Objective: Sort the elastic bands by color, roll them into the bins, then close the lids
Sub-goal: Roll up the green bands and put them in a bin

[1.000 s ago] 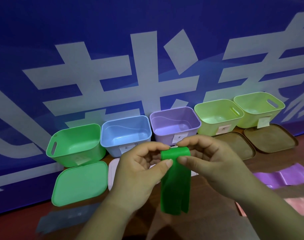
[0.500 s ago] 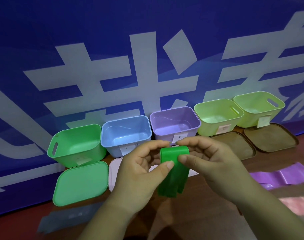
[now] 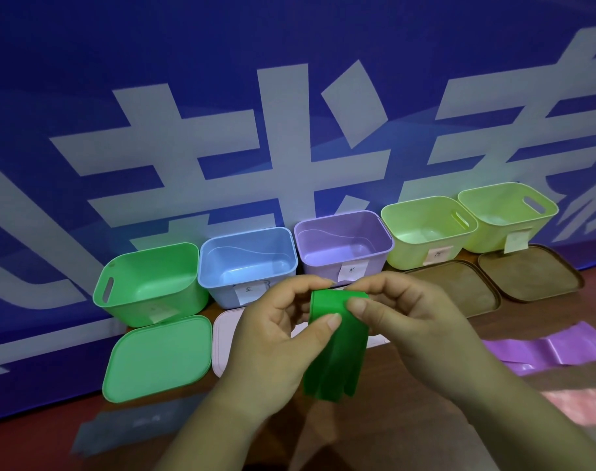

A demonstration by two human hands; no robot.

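Note:
A green elastic band [image 3: 335, 355] hangs in front of me, its top end rolled over. My left hand [image 3: 276, 334] pinches the roll from the left with thumb and fingers. My right hand [image 3: 405, 321] pinches it from the right. Behind the hands stand open bins in a row: a green bin [image 3: 147, 283], a blue bin [image 3: 245, 263], a purple bin [image 3: 340, 246] and two yellow-green bins [image 3: 425, 229] [image 3: 507, 212]. A purple band [image 3: 544, 348] lies flat on the table at the right, and a pink band [image 3: 581, 402] lies nearer me.
A green lid [image 3: 157, 358] lies before the green bin, a pale pink lid [image 3: 223, 338] partly hidden behind my left hand, and two brown lids [image 3: 459, 287] [image 3: 531, 273] before the yellow-green bins. A blue banner wall rises right behind the bins. The table is reddish brown.
The hanging tail of the green band has grown shorter as the roll at the top takes it up. Both hands stay in about the same place.

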